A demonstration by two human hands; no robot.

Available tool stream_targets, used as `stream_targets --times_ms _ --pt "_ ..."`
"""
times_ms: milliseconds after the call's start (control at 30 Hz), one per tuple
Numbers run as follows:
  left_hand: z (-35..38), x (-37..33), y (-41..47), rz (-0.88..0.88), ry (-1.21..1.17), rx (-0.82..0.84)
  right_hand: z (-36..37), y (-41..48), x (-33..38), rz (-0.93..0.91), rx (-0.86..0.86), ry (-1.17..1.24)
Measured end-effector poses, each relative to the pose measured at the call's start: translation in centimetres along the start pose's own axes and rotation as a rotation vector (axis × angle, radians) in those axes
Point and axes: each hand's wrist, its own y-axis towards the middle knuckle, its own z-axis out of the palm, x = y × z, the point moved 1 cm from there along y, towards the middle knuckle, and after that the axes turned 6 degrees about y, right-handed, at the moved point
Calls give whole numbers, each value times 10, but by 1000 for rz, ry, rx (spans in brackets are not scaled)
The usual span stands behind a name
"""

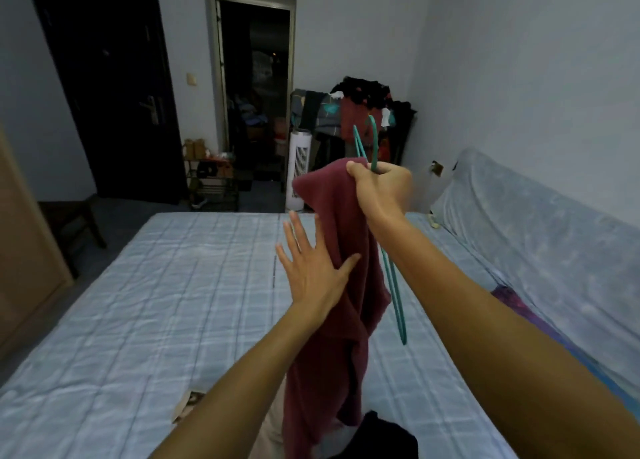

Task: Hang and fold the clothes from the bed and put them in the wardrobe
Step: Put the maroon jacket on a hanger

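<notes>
Now | right hand (379, 186) grips hanger (394, 292) | maroon garment (336, 250) hangs below

Dim, cool bluish light fills the bedroom, spread evenly, with only faint shadows on the plaid bedsheet (173, 285). The open doorway (254, 94) is nearly black inside. Wide-angle distortion tilts the dark door (104, 77) (strongest at the left edge). Motion blur smears the right hand (379, 188) gripping the teal hanger (375, 146); distant detail is soft.
</notes>
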Motion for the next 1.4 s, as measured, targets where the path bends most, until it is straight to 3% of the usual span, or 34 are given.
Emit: stream_targets --times_ms 100,200,467,633,767,933,1100,1267,1400 --pt "17 -19 -12 -50 -34 8 -8 5 -6 22 17 23" --pt "22 10 -17 -140 42 -43 -24 21 -22 68 -2 45" --pt "-28 87 12 -85 350 -153 -51 46 -53 42 -48 63" --pt "-87 75 57 -73 208 -275 -66 59 -64 25 -97 88" --pt "-94 54 73 112 226 -181 -71 58 -93 43 50 -141" --pt "-63 64 60 153 356 -58 -74 29 -151 113 177 -405" --pt "-29 73 35 189 460 195 -73 -12 -157 148 290 -113" --pt "-27 94 36 52 473 237 -74 -27 -155 199 349 149" --pt "-35 106 46 -71 487 241 -78 -30 -151 274 460 214"
